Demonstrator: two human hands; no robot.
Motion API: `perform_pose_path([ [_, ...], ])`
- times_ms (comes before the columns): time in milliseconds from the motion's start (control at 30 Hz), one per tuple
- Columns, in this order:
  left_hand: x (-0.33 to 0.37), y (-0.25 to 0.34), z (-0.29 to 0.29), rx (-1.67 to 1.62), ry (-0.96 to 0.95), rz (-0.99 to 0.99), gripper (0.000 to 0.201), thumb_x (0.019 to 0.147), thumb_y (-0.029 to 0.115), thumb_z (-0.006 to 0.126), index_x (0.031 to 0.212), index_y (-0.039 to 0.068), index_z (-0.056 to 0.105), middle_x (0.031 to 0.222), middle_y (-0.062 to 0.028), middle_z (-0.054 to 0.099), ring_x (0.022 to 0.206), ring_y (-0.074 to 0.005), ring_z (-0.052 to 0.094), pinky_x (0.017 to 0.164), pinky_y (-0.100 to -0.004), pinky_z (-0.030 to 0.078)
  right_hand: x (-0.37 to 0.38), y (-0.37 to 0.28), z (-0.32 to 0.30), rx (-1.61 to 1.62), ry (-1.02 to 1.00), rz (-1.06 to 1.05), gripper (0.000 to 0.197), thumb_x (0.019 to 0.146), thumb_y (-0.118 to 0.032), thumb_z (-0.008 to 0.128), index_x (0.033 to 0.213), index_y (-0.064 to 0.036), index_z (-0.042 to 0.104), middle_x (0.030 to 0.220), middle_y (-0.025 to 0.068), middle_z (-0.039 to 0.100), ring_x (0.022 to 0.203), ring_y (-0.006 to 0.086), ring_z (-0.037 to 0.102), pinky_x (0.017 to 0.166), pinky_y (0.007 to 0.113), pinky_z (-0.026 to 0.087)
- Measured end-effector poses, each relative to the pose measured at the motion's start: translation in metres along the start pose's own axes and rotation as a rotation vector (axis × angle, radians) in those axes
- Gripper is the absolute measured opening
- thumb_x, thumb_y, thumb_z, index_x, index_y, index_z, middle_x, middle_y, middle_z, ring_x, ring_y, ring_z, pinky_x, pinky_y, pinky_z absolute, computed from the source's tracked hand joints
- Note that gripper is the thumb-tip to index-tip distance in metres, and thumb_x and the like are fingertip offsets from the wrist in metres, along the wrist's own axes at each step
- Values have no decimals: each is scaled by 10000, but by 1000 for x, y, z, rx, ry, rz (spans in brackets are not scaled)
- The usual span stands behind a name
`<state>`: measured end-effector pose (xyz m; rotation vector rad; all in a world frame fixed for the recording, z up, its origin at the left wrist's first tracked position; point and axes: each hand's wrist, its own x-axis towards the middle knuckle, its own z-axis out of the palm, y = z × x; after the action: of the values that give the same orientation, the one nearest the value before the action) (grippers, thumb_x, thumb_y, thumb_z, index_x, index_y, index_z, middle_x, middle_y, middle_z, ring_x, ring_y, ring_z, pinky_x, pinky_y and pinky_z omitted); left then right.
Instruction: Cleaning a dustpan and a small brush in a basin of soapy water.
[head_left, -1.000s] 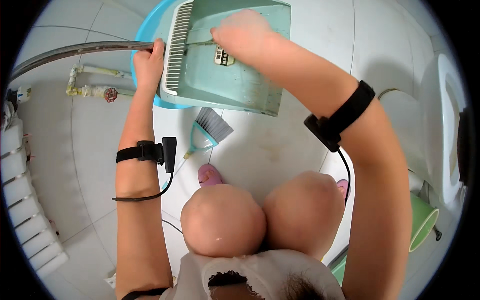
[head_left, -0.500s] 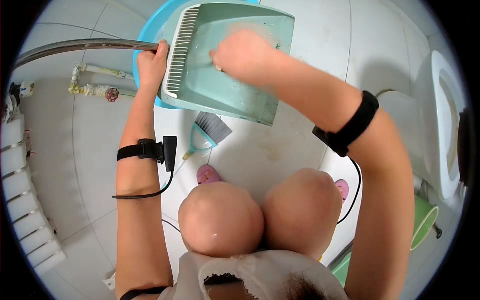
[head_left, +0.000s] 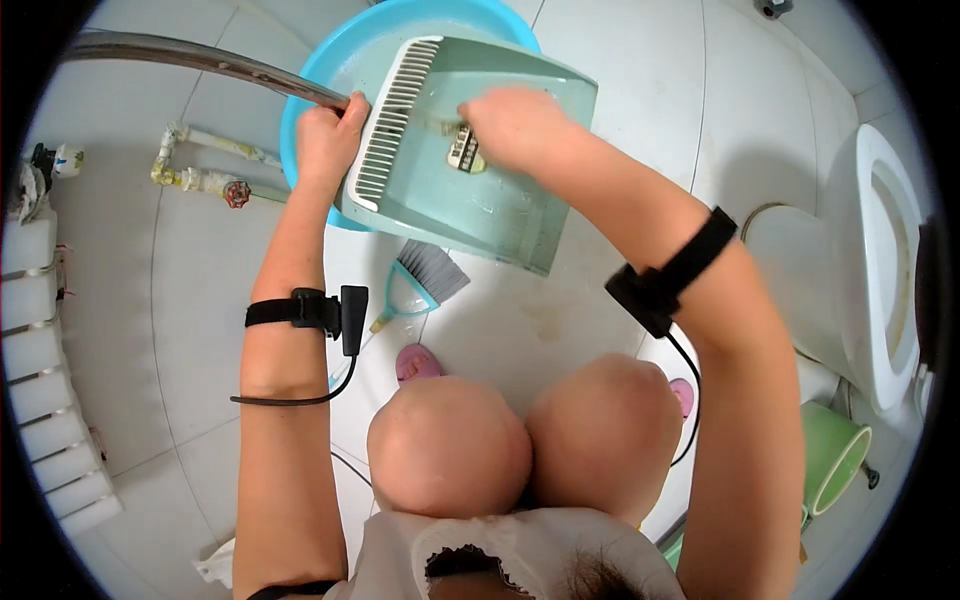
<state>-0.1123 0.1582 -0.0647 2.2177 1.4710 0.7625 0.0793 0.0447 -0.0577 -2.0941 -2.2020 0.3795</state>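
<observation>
A pale green dustpan with a white comb-toothed strip is tilted over a light blue basin. My left hand is closed around the dustpan's long grey handle, right where it meets the pan. Inside the pan is my right hand, blurred and with its fingers curled in. Something small and smeared pokes out to its left; its kind I cannot make out. Just below those fingers, a small printed label shows on the pan's inner surface. Wet streaks mark the pan.
A broom with grey bristles lies on the white tiled floor below the dustpan. Pipes with a red valve wheel run at the left, near a white radiator. A toilet and a green bucket stand at the right.
The whole scene sits slightly lower in view, and the dustpan has shifted a little right. My right hand has moved up within the pan, uncovering the label.
</observation>
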Motion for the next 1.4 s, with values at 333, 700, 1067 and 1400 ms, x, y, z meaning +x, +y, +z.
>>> perform_pose_path([
  [333, 2, -3, 3, 108, -25, 60, 415, 798, 350, 553, 703, -48, 626, 606, -211, 572, 553, -313, 569, 552, -369, 437, -12, 7, 6, -97, -51, 2, 375, 803, -104, 479, 1161, -178, 559, 852, 88, 635, 830, 283, 619, 685, 389, 498],
  [700, 4, 0, 3, 39, -32, 13, 411, 794, 344, 550, 692, -47, 623, 600, -203, 571, 565, -309, 575, 558, -373, 438, 9, 14, 22, -22, -10, -45, 368, 807, -90, 472, 1164, -149, 540, 840, 120, 630, 788, 300, 620, 661, 393, 508],
  [1067, 1, 7, -4, 124, -82, -120, 454, 789, 391, 525, 725, -46, 631, 615, -213, 578, 585, -336, 582, 565, -384, 449, -28, 46, -3, -118, -39, -178, 391, 801, -125, 494, 1188, -168, 526, 725, 113, 619, 683, 296, 618, 603, 390, 495],
  [1400, -6, -2, -6, 159, 9, -158, 448, 802, 380, 527, 725, -50, 631, 600, -222, 567, 568, -329, 583, 563, -391, 442, -45, 30, 1, -89, -207, -247, 508, 760, -51, 495, 1252, -171, 459, 702, 125, 615, 642, 299, 614, 579, 396, 494],
])
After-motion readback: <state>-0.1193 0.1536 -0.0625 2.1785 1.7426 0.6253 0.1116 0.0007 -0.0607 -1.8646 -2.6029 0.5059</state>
